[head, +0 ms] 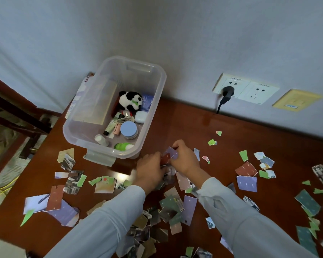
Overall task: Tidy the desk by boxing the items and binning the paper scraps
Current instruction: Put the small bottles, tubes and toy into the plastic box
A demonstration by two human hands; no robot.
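Pale grey wall point(194, 34) fills top half. Double socket point(245, 88) w/ black plug point(227, 93) upper right, yellow plate point(296, 100) beside. Red-brown counter point(194, 123) below.

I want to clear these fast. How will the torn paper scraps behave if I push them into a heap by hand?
Probably light and floppy: the paper scraps are thin torn pieces lying flat. On the glossy desk they should slide readily, though flat ones may cling rather than heap. The small green bits could scatter or get left behind.
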